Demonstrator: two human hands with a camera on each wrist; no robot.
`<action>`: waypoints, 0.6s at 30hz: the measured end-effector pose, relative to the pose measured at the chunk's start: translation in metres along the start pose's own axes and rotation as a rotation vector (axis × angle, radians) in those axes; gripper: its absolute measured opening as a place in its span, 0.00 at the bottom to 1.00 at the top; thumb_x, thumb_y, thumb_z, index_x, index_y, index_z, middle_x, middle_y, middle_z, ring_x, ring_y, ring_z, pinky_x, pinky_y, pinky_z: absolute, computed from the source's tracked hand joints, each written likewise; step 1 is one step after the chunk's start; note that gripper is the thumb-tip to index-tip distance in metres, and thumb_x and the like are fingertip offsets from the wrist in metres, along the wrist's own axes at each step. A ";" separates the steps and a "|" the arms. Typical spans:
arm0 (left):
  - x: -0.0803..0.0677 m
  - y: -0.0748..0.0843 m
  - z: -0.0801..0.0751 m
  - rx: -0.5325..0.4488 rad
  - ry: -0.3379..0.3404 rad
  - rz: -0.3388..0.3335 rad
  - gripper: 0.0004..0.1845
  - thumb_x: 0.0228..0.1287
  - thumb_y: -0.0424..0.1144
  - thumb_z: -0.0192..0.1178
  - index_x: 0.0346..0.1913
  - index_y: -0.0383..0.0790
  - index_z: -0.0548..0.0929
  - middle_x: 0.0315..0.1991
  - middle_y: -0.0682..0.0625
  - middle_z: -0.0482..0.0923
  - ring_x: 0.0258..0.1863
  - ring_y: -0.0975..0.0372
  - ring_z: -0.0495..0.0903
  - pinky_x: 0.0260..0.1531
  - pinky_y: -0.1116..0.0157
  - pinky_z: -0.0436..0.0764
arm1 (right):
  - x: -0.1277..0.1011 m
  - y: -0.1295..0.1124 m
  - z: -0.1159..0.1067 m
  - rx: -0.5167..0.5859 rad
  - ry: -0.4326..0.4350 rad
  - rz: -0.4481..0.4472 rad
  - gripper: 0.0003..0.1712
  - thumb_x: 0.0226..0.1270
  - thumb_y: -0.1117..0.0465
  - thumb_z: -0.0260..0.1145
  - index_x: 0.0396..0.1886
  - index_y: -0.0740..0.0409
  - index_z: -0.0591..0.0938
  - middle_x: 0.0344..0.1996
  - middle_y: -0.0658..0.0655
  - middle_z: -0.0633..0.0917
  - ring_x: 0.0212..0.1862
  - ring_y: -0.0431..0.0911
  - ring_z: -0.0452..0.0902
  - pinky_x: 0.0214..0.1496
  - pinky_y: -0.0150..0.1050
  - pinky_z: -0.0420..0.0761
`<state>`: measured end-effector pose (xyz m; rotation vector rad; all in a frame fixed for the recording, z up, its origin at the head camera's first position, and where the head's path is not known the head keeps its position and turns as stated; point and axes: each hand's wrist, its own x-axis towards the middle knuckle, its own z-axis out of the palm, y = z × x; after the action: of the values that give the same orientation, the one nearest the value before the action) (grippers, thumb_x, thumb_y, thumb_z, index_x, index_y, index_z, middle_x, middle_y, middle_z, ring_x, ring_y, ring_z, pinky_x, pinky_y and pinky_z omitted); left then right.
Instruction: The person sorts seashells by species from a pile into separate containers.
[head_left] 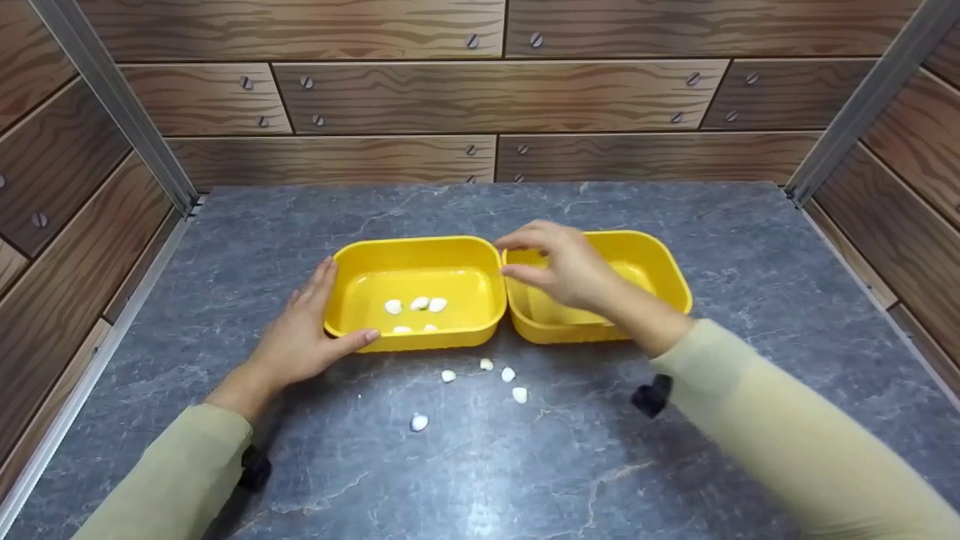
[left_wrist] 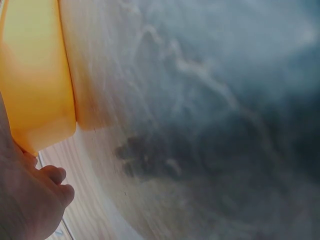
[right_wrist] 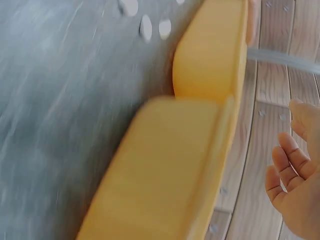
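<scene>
My left hand [head_left: 300, 341] rests against the left yellow container [head_left: 412, 341], its fingers extended along the outer end wall and the thumb laid at the front rim. Several small white rounded pieces [head_left: 393, 306] lie on that container's floor, the nearest partly hidden by the front wall. Above the right yellow container [head_left: 671, 285] is my right hand [head_left: 570, 266], with thumb and fingers apart near the two adjoining rims. In the right wrist view, the fingers [right_wrist: 285, 167] are loosely bent and nothing shows between them. The forearm and hand cover part of the right container.
Several more white pieces [head_left: 508, 374] are scattered on the grey marbled table [head_left: 360, 480] before the containers, one of them [head_left: 419, 422] nearer to me. Wood-patterned walls [head_left: 495, 97] enclose the back and both sides, with metal posts [head_left: 112, 97] at the corners.
</scene>
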<state>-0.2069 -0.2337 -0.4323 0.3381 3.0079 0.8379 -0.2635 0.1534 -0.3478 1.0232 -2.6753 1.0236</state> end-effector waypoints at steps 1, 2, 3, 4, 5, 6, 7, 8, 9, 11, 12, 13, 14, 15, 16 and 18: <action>0.000 0.000 0.000 -0.001 -0.002 0.000 0.66 0.65 0.75 0.62 0.87 0.43 0.37 0.88 0.45 0.35 0.84 0.41 0.46 0.81 0.41 0.43 | -0.003 0.004 -0.006 -0.001 0.015 0.006 0.21 0.71 0.58 0.76 0.60 0.59 0.88 0.54 0.61 0.88 0.58 0.58 0.83 0.59 0.57 0.82; 0.000 0.000 0.000 0.000 -0.002 0.003 0.66 0.65 0.75 0.62 0.87 0.43 0.37 0.88 0.45 0.35 0.84 0.41 0.45 0.81 0.41 0.43 | -0.007 0.008 -0.013 -0.006 0.031 0.014 0.21 0.71 0.57 0.76 0.60 0.59 0.88 0.54 0.61 0.88 0.57 0.58 0.83 0.59 0.57 0.82; 0.000 -0.001 0.000 0.000 -0.001 0.006 0.66 0.65 0.75 0.62 0.87 0.43 0.37 0.88 0.45 0.35 0.84 0.41 0.46 0.81 0.41 0.43 | -0.010 0.011 -0.019 -0.015 0.044 0.024 0.21 0.70 0.57 0.76 0.60 0.58 0.88 0.54 0.61 0.88 0.57 0.57 0.83 0.58 0.56 0.82; 0.000 -0.001 0.000 0.001 0.000 0.007 0.66 0.65 0.75 0.62 0.87 0.43 0.37 0.88 0.45 0.34 0.84 0.41 0.46 0.81 0.41 0.43 | -0.014 0.016 -0.025 -0.024 0.058 0.033 0.21 0.70 0.57 0.77 0.60 0.58 0.88 0.54 0.60 0.88 0.57 0.56 0.83 0.58 0.55 0.82; 0.000 -0.001 0.000 0.003 0.001 0.009 0.65 0.65 0.74 0.62 0.87 0.42 0.37 0.87 0.46 0.34 0.84 0.41 0.46 0.81 0.41 0.43 | -0.018 0.019 -0.031 -0.035 0.071 0.046 0.22 0.70 0.56 0.77 0.60 0.58 0.88 0.54 0.60 0.88 0.57 0.56 0.83 0.58 0.54 0.82; 0.000 -0.001 0.000 0.006 0.001 0.010 0.65 0.66 0.74 0.63 0.87 0.42 0.37 0.87 0.46 0.34 0.84 0.41 0.46 0.81 0.41 0.43 | -0.022 0.023 -0.036 -0.044 0.083 0.058 0.22 0.70 0.55 0.77 0.61 0.58 0.88 0.55 0.59 0.88 0.57 0.55 0.83 0.58 0.53 0.82; 0.000 -0.001 0.000 0.006 0.002 0.010 0.65 0.66 0.73 0.63 0.87 0.42 0.37 0.87 0.46 0.34 0.84 0.41 0.46 0.81 0.41 0.43 | -0.026 0.027 -0.042 -0.053 0.094 0.069 0.23 0.70 0.54 0.77 0.61 0.57 0.88 0.56 0.58 0.88 0.58 0.54 0.82 0.58 0.52 0.82; 0.000 -0.001 0.001 0.006 0.002 0.010 0.65 0.66 0.72 0.64 0.87 0.42 0.37 0.87 0.46 0.34 0.84 0.42 0.46 0.81 0.41 0.43 | -0.030 0.030 -0.047 -0.066 0.104 0.080 0.24 0.70 0.53 0.77 0.62 0.57 0.87 0.57 0.58 0.87 0.58 0.54 0.82 0.58 0.52 0.82; 0.000 -0.001 0.001 0.006 0.003 0.010 0.64 0.66 0.71 0.64 0.87 0.42 0.38 0.87 0.45 0.35 0.84 0.42 0.46 0.81 0.41 0.43 | -0.034 0.035 -0.052 -0.076 0.113 0.089 0.25 0.71 0.53 0.77 0.62 0.57 0.87 0.58 0.58 0.87 0.59 0.55 0.82 0.59 0.53 0.82; 0.000 -0.001 0.001 0.009 0.004 0.012 0.64 0.66 0.72 0.64 0.87 0.42 0.38 0.87 0.45 0.35 0.84 0.42 0.46 0.81 0.41 0.43 | -0.042 0.042 -0.061 -0.094 0.126 0.118 0.27 0.71 0.50 0.77 0.64 0.57 0.86 0.60 0.57 0.86 0.62 0.55 0.81 0.61 0.55 0.81; 0.000 -0.001 0.000 0.008 0.006 0.014 0.65 0.66 0.72 0.64 0.87 0.42 0.38 0.88 0.44 0.36 0.84 0.42 0.46 0.81 0.41 0.43 | -0.047 0.046 -0.065 -0.098 0.131 0.134 0.28 0.71 0.49 0.76 0.65 0.57 0.85 0.61 0.57 0.85 0.63 0.56 0.80 0.62 0.56 0.80; 0.000 -0.001 0.000 0.008 0.008 0.017 0.65 0.66 0.72 0.64 0.87 0.41 0.38 0.88 0.45 0.36 0.84 0.43 0.46 0.81 0.41 0.43 | -0.051 0.050 -0.068 -0.105 0.133 0.151 0.30 0.70 0.47 0.76 0.66 0.56 0.85 0.63 0.57 0.85 0.64 0.57 0.79 0.64 0.58 0.79; 0.000 0.000 0.000 0.009 0.009 0.020 0.65 0.66 0.72 0.64 0.87 0.41 0.39 0.88 0.45 0.36 0.84 0.43 0.46 0.81 0.41 0.43 | -0.055 0.053 -0.072 -0.110 0.133 0.172 0.32 0.70 0.46 0.76 0.68 0.56 0.84 0.64 0.57 0.84 0.66 0.57 0.78 0.66 0.59 0.78; 0.000 0.000 -0.001 0.010 0.012 0.024 0.65 0.66 0.72 0.64 0.87 0.41 0.39 0.88 0.44 0.37 0.84 0.43 0.46 0.81 0.41 0.43 | -0.060 0.057 -0.074 -0.115 0.134 0.189 0.33 0.70 0.45 0.76 0.69 0.55 0.83 0.66 0.58 0.82 0.68 0.58 0.76 0.67 0.60 0.77; 0.000 0.000 -0.001 0.010 0.013 0.027 0.64 0.66 0.71 0.64 0.87 0.41 0.39 0.88 0.44 0.37 0.84 0.43 0.46 0.81 0.41 0.43 | -0.064 0.060 -0.077 -0.119 0.133 0.207 0.35 0.70 0.44 0.76 0.70 0.54 0.82 0.68 0.58 0.81 0.69 0.58 0.75 0.68 0.62 0.76; 0.000 0.001 -0.001 0.010 0.013 0.030 0.64 0.66 0.71 0.65 0.87 0.40 0.40 0.88 0.44 0.37 0.84 0.44 0.46 0.81 0.41 0.43 | -0.073 0.068 -0.081 -0.128 0.124 0.235 0.38 0.69 0.42 0.76 0.73 0.54 0.79 0.71 0.59 0.78 0.72 0.60 0.72 0.71 0.64 0.73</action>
<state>-0.2067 -0.2340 -0.4307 0.3809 3.0269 0.8309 -0.2605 0.2821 -0.3463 0.6125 -2.7619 0.9031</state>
